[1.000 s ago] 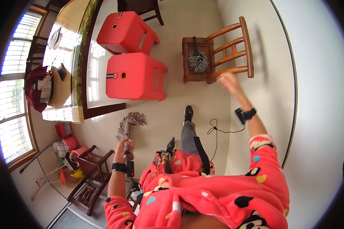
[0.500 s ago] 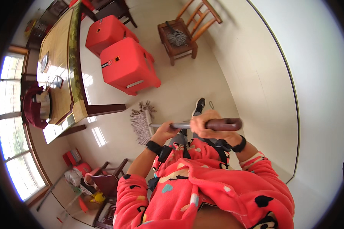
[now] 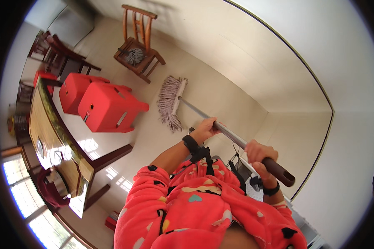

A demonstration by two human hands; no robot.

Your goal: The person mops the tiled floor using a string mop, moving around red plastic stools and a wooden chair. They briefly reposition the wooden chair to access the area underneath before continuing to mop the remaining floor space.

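Both of my hands are closed around the pole of a mop (image 3: 170, 103). Its grey-brown string head lies spread on the tiled floor ahead of me, and the metal pole slants back to a dark brown grip at my right. My left hand (image 3: 206, 129) wraps the middle of the pole. My right hand (image 3: 259, 155) holds the pole just above the brown grip, with the grip's end sticking out past it. Black straps sit on both wrists.
A wooden chair (image 3: 142, 54) with a grey stringy bundle on its seat stands beyond the mop. Red plastic stools (image 3: 106, 106) are left of it, beside a table (image 3: 60, 137) with a pot (image 3: 58, 182). A pale tiled wall (image 3: 257, 50) runs along the right.
My view has turned to the right. The mop head has swung from my left side to ahead of me, and the pole now points forward. Both hands keep their hold.
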